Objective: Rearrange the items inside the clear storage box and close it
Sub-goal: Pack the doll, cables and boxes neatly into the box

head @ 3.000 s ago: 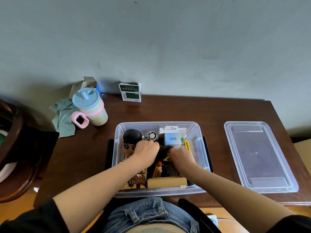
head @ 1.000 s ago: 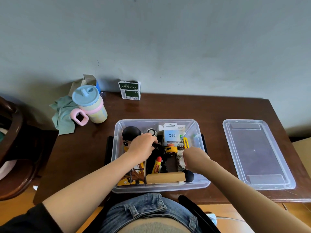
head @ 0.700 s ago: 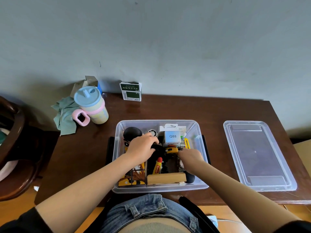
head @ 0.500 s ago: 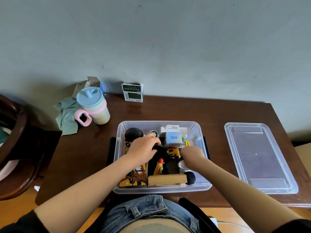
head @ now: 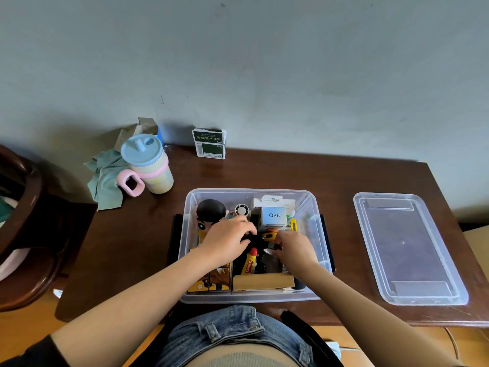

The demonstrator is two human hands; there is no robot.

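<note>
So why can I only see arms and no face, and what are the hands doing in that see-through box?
The camera sits on the person's head, looking down, so only their arms show. Both hands reach into the clear storage box on the brown table. The left hand grips something black; the right hand curls over small things, though I can't tell what it holds. Inside are a doll, a Q88 box and a lip balm tube. The lid lies to the right, a cup to the left.
</note>
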